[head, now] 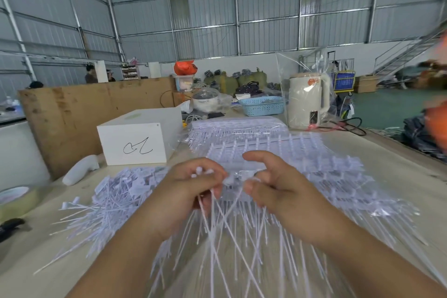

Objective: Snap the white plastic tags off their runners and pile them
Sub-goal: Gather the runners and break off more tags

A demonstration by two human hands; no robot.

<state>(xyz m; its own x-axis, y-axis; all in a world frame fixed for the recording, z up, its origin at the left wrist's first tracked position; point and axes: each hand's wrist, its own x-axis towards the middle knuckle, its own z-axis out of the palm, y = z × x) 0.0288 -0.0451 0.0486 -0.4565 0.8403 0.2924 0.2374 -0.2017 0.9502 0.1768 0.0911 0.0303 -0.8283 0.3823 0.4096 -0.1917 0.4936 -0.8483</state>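
Note:
My left hand grips a bunch of loose white tags whose thin tails fan down toward me. My right hand pinches a tag head at the edge of a white runner sheet held between both hands. Under and behind my hands lies a spread of uncut runner sheets with rows of tags. A pile of snapped-off tags lies on the table to the left. The fingertips are blurred.
A white box with a scribble stands at the back left beside a brown board. A tape roll and a white handle-shaped object lie left. More bagged runners, a blue basket and a bagged kettle sit behind.

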